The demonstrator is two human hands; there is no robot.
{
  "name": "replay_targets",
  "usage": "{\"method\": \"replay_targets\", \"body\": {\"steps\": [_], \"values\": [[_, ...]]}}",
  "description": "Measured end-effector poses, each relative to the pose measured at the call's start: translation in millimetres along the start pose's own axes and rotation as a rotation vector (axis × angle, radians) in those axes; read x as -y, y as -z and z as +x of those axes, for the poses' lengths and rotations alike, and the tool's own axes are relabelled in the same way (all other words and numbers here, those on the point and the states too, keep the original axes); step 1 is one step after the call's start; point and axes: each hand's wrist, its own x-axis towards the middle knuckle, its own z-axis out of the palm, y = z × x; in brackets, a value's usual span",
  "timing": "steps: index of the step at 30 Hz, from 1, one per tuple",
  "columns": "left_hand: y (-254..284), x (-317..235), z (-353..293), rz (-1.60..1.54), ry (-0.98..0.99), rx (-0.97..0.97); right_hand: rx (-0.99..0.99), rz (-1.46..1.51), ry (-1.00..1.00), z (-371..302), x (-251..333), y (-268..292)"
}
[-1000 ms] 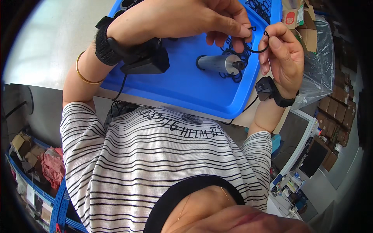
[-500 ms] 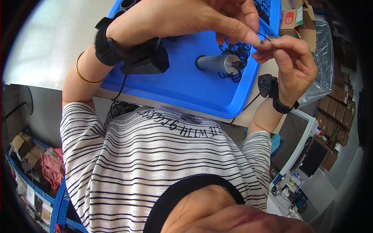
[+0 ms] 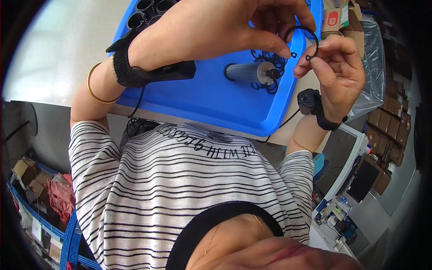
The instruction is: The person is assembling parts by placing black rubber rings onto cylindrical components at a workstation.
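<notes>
A thin black C-shaped retaining ring [image 3: 316, 39] with small eyelets at its ends is held up between my hands, above the tray's right side. My right hand [image 3: 338, 72] pinches one end between thumb and forefinger. At the other end, the thumb of my left hand [image 3: 270, 29] presses beside the eyelet; its other fingers curl behind, partly hidden. Below them, a grey metal cylinder [image 3: 245, 73] with a black knob lies in the blue tray [image 3: 216, 108], a black band round its left end. Several more black retaining rings [image 3: 273, 59] are heaped beside it.
Several black cylindrical parts [image 3: 135, 20] stand at the tray's upper left. A second blue container [image 3: 316, 20] and an opened cardboard box [image 3: 355, 33] are at the far right. Both wrists wear strapped black devices [image 3: 308, 101] with cables. The tray rests on a pale table [image 3: 58, 58].
The retaining ring, mostly hidden before, now shows its full curve between my hands. My left hand has shifted slightly, uncovering more black cylinders. The grey cylinder has not visibly moved.
</notes>
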Motion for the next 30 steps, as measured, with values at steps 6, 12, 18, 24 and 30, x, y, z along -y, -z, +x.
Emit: {"method": "replay_targets", "body": {"steps": [6,12,18,24,30], "values": [[-0.3,-2.4,-0.9,0.099,0.017,0.007,-0.064,-0.193,-0.103,-2.1,2.6,-0.8],[-0.6,-2.7,0.2,0.140,0.012,0.005,-0.024,-0.140,-0.025,-3.6,-2.4,7.9],[-0.9,-1.7,-0.1,0.125,0.002,0.001,-0.061,-0.172,-0.016,-4.5,-8.7,15.9],[-1.7,-3.9,0.6,0.109,0.020,-0.001,-0.032,-0.136,-0.048,-3.8,-10.4,18.4],[-4.4,-6.3,0.0,0.156,0.015,0.008,-0.078,-0.164,-0.091,-7.0,-11.4,16.3]]}}
